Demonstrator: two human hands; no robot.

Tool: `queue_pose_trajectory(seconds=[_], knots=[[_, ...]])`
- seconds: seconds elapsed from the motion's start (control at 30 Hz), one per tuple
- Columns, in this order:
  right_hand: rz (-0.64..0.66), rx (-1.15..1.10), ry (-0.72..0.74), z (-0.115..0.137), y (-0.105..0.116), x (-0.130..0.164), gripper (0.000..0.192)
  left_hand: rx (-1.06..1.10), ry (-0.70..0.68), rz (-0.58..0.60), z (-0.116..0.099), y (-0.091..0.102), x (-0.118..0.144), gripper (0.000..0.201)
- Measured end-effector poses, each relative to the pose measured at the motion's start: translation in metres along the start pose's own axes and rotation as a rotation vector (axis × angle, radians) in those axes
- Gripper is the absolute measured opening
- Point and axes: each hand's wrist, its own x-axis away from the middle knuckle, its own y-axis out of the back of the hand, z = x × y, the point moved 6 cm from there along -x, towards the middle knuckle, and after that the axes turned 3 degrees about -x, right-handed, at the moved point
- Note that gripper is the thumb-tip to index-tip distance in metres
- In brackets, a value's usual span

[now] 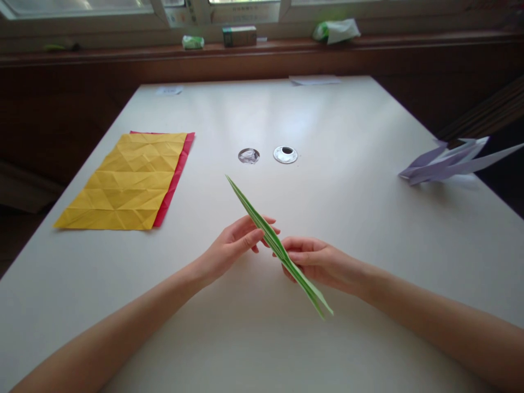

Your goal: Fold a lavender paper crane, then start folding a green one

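Note:
A narrow, many-layered piece of folded green paper (282,252) is held above the table, slanting from upper left to lower right. Its upper end tapers to a point, while the layers part slightly at the lower end. My left hand (241,237) grips the paper near its middle, thumb on the near side and fingers behind. Lower down, my right hand (313,259) pinches it from the right between thumb and fingers. Some fingertips of both hands are hidden behind the paper.
On the white table (229,338), a creased yellow sheet (126,183) overlaps a red sheet (174,185) at left. A folded purple paper (442,162) stands at the right edge. Two round holes (249,156) lie mid-table. A small box (239,36) rests on the windowsill.

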Motion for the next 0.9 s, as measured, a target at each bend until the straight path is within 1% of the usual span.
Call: queue_pose_trajectory(seconds=[0.1,0.17,0.23,0.3,0.37,0.43,0.5,0.57,0.6,0.67,0.73,0.77,0.87,0.9], knots=[[0.052,0.054,0.013,0.003,-0.006,0.000,0.022,0.002,0.013,0.007,0.004,-0.001,0.000,0.025],[0.077,0.104,0.064,0.007,-0.010,0.000,0.031,0.000,0.016,0.000,0.005,-0.001,0.000,0.023],[0.057,0.201,0.134,0.012,-0.010,0.002,0.037,-0.005,0.018,-0.013,0.005,0.000,0.000,0.022],[-0.023,0.360,0.205,0.019,-0.006,0.004,0.035,-0.017,0.016,-0.038,0.005,0.001,-0.001,0.022],[-0.137,0.558,0.305,0.029,-0.002,0.007,0.029,-0.036,0.025,-0.065,0.005,0.002,-0.001,0.023],[-0.272,0.784,0.488,0.043,-0.002,0.015,0.025,-0.054,0.044,-0.099,0.005,0.003,0.000,0.024],[-0.388,1.027,0.710,0.056,-0.008,0.026,0.021,-0.058,0.059,-0.132,0.007,0.003,0.001,0.024],[-0.448,1.241,0.869,0.060,-0.019,0.034,0.017,-0.053,0.056,-0.152,0.008,0.001,0.002,0.024],[-0.455,1.325,0.904,0.060,-0.024,0.036,0.015,-0.051,0.051,-0.153,0.009,0.000,0.003,0.023],[-0.458,1.461,0.913,0.057,-0.031,0.036,0.015,-0.056,0.044,-0.145,0.010,-0.003,0.004,0.024],[-0.468,1.555,0.892,0.053,-0.035,0.035,0.017,-0.072,0.045,-0.134,0.011,-0.006,0.006,0.026],[-0.477,1.584,0.880,0.052,-0.035,0.034,0.017,-0.078,0.047,-0.123,0.012,-0.008,0.006,0.027],[-0.494,1.625,0.857,0.052,-0.033,0.033,0.005,-0.080,0.053,-0.075,0.016,-0.014,0.008,0.029],[-0.500,1.633,0.859,0.053,-0.032,0.033,0.004,-0.080,0.059,-0.073,0.017,-0.014,0.009,0.031]])
